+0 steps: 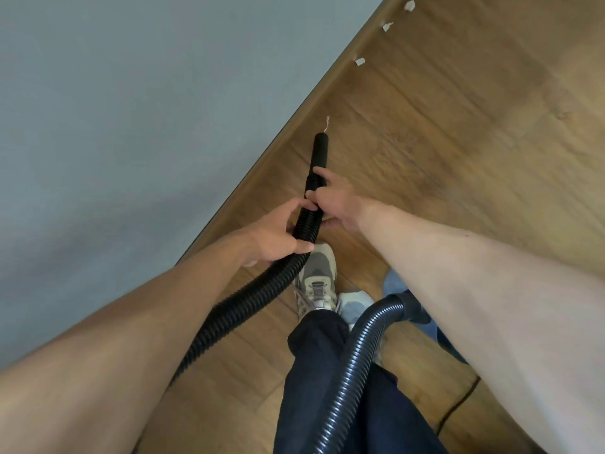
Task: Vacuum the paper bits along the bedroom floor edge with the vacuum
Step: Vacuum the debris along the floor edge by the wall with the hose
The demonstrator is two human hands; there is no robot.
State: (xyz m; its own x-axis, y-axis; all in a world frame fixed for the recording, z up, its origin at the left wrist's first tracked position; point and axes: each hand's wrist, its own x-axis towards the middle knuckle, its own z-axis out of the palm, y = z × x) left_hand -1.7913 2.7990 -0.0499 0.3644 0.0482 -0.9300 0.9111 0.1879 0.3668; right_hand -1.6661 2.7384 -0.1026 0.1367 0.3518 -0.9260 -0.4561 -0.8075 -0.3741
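Observation:
A black ribbed vacuum hose [248,299] ends in a smooth black nozzle [320,149] that points along the foot of the wall. My left hand [278,234] grips the hose lower down, and my right hand [334,198] grips it just behind the nozzle. A thin white paper bit [326,123] lies right in front of the nozzle tip. Three more white paper bits lie further along the wall edge: one [360,61], another [387,26] and the farthest [409,5].
A grey-blue wall [131,109] fills the left, with a brown skirting edge meeting the wooden floor [474,126]. My shoe [317,276] and dark trouser leg stand below the hands. The hose loops back to the vacuum body [409,306] behind my right forearm. A thin cord [458,404] runs across the floor.

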